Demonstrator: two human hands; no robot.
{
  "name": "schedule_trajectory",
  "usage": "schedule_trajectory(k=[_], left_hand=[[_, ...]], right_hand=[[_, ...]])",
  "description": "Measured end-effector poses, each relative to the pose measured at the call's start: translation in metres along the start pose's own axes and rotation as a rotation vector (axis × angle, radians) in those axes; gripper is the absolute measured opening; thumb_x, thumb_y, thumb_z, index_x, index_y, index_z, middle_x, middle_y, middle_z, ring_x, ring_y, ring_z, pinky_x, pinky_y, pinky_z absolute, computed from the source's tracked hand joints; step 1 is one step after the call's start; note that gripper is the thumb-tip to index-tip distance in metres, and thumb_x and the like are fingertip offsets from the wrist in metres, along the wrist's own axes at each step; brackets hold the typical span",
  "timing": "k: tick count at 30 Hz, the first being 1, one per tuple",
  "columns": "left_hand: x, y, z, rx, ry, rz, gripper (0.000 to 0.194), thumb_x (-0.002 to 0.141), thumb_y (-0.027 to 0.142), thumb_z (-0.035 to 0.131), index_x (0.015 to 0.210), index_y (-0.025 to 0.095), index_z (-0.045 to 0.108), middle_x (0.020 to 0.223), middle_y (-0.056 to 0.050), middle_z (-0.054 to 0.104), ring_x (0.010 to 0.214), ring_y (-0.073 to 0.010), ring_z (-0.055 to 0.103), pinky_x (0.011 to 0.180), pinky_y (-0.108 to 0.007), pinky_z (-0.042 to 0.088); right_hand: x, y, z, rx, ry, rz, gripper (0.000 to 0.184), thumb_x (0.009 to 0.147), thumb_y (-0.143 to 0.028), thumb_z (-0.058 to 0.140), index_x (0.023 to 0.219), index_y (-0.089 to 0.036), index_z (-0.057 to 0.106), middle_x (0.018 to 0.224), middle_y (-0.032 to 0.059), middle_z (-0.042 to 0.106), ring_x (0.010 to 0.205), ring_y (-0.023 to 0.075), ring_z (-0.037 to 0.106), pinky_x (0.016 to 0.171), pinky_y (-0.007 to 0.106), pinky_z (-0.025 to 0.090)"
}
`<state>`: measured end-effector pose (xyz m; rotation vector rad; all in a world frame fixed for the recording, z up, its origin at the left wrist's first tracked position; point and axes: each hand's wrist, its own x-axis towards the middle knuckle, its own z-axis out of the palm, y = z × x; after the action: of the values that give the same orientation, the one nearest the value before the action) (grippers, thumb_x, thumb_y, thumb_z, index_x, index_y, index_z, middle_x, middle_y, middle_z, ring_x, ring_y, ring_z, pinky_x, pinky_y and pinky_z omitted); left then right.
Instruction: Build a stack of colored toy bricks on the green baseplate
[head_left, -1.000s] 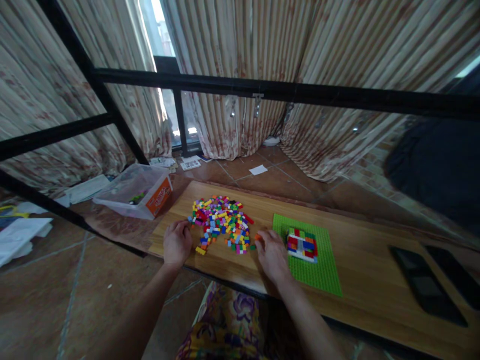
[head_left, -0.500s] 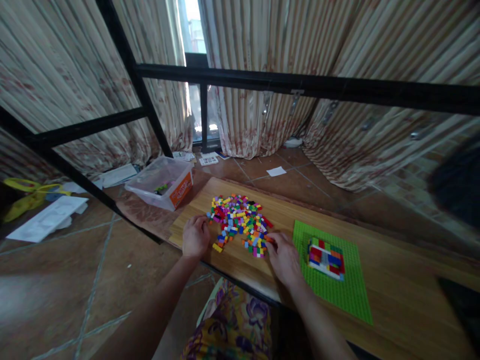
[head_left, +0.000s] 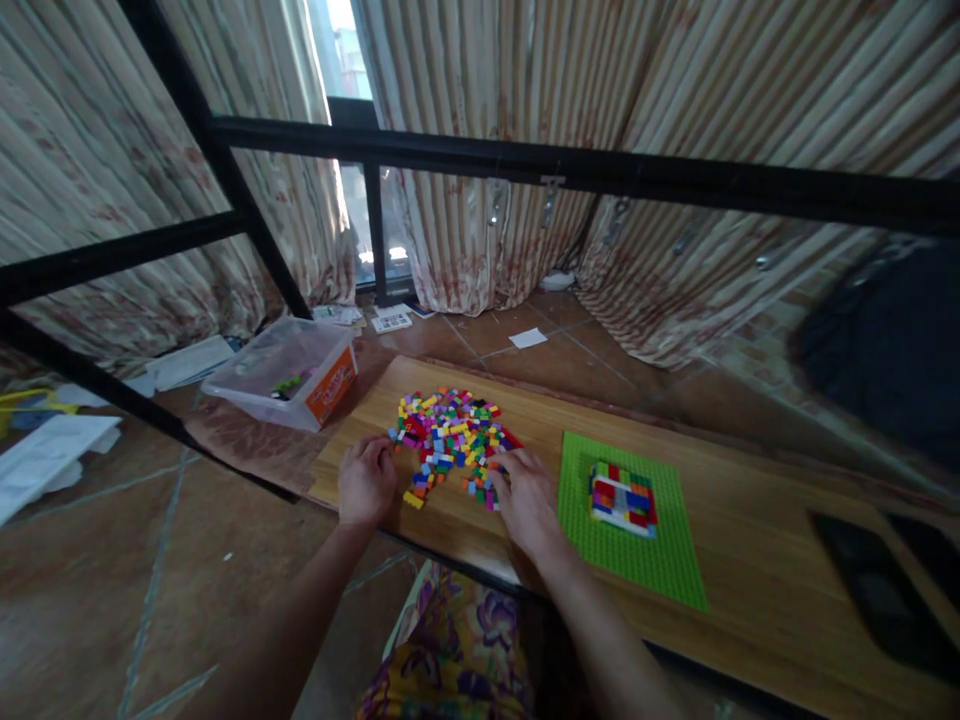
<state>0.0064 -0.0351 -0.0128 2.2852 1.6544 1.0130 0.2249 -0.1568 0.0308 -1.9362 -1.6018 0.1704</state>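
Observation:
A loose pile of small multicoloured toy bricks (head_left: 454,430) lies on the wooden tabletop (head_left: 450,535). At its left edge is my left hand (head_left: 367,482), its fingers curled in together, close to a blue brick; whatever they may hold is hidden. My right hand (head_left: 525,498) reaches over the pile's right side, thumb and forefinger slightly apart among the bricks. To the right lies a green studded baseplate (head_left: 675,560). Fixed on it is a low rectangular build (head_left: 622,497) of red, white, blue, green and orange bricks with an opening in its middle.
A clear plastic box (head_left: 259,370) with an orange label and a few bricks inside stands left of the pile. Dark flat objects (head_left: 874,580) lie at the table's right end. A black metal frame (head_left: 480,160) crosses before the curtains. Papers (head_left: 529,338) lie on the tiled floor.
The view has swung slightly right, so everything sits further left. My right hand has moved further over the pile's bricks. The left hand stays at the pile's left edge.

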Motion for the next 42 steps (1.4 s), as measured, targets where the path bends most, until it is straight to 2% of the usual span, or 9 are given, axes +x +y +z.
schedule_trajectory(k=[3,8,13,17,20,24,31,42], left_hand=[[0.001,0.002,-0.002,-0.002,0.004,-0.007,0.027,0.087,0.023,0.043,0.092,0.017,0.068,0.1,-0.01,0.069,0.096,-0.0248,0.061,0.09,-0.038,0.049],[0.002,0.001,-0.002,0.034,0.008,0.007,0.03,0.087,0.024,0.041,0.093,0.016,0.069,0.102,-0.012,0.069,0.096,-0.0259,0.061,0.089,-0.039,0.049],[0.002,-0.002,0.0,0.053,0.01,0.014,0.029,0.087,0.025,0.042,0.095,0.016,0.069,0.102,-0.011,0.069,0.096,-0.0256,0.062,0.089,-0.038,0.049],[0.003,-0.002,-0.001,0.058,0.012,0.025,0.029,0.087,0.026,0.043,0.095,0.017,0.069,0.103,-0.011,0.069,0.098,-0.0257,0.062,0.091,-0.038,0.048],[0.004,-0.002,-0.002,0.063,0.006,0.033,0.029,0.087,0.026,0.043,0.094,0.017,0.069,0.103,-0.011,0.069,0.097,-0.0262,0.062,0.09,-0.038,0.048],[0.004,-0.002,-0.002,0.067,0.009,0.024,0.029,0.086,0.026,0.043,0.093,0.018,0.069,0.102,-0.011,0.069,0.096,-0.0264,0.062,0.089,-0.038,0.049],[0.005,0.0,-0.004,0.08,-0.009,0.022,0.032,0.086,0.027,0.042,0.098,0.016,0.069,0.105,-0.013,0.069,0.096,-0.0274,0.063,0.088,-0.04,0.05],[0.005,-0.001,-0.002,0.076,-0.003,0.017,0.031,0.086,0.027,0.043,0.097,0.016,0.069,0.105,-0.012,0.069,0.099,-0.027,0.063,0.091,-0.039,0.049]], right_hand=[[-0.018,0.01,-0.018,0.032,0.057,0.009,0.02,0.094,-0.026,0.049,0.1,-0.023,0.068,0.099,0.0063,0.067,0.094,0.0223,0.059,0.087,0.036,0.045],[-0.062,0.045,-0.047,-0.009,0.173,0.076,0.025,0.095,-0.034,0.048,0.098,-0.02,0.069,0.097,0.0085,0.069,0.095,0.0234,0.06,0.087,0.038,0.047],[-0.107,0.078,-0.065,-0.057,0.288,0.2,0.03,0.093,-0.045,0.049,0.097,-0.023,0.07,0.1,0.0082,0.07,0.095,0.0247,0.063,0.086,0.041,0.049],[-0.128,0.097,-0.078,-0.074,0.323,0.265,0.036,0.091,-0.052,0.048,0.096,-0.023,0.069,0.096,0.0085,0.07,0.09,0.0254,0.064,0.08,0.04,0.051],[-0.126,0.107,-0.088,-0.115,0.348,0.276,0.037,0.092,-0.051,0.047,0.096,-0.022,0.069,0.095,0.0087,0.07,0.09,0.0251,0.064,0.081,0.04,0.05],[-0.108,0.116,-0.095,-0.15,0.372,0.246,0.035,0.093,-0.047,0.047,0.095,-0.02,0.07,0.093,0.0096,0.07,0.089,0.0245,0.063,0.081,0.04,0.049],[-0.086,0.128,-0.087,-0.147,0.339,0.178,0.032,0.094,-0.041,0.047,0.089,-0.021,0.072,0.094,0.009,0.068,0.089,0.0226,0.061,0.083,0.039,0.049],[-0.087,0.13,-0.084,-0.232,0.301,0.129,0.032,0.095,-0.034,0.044,0.092,-0.021,0.072,0.096,0.008,0.072,0.087,0.0227,0.06,0.082,0.039,0.047]])
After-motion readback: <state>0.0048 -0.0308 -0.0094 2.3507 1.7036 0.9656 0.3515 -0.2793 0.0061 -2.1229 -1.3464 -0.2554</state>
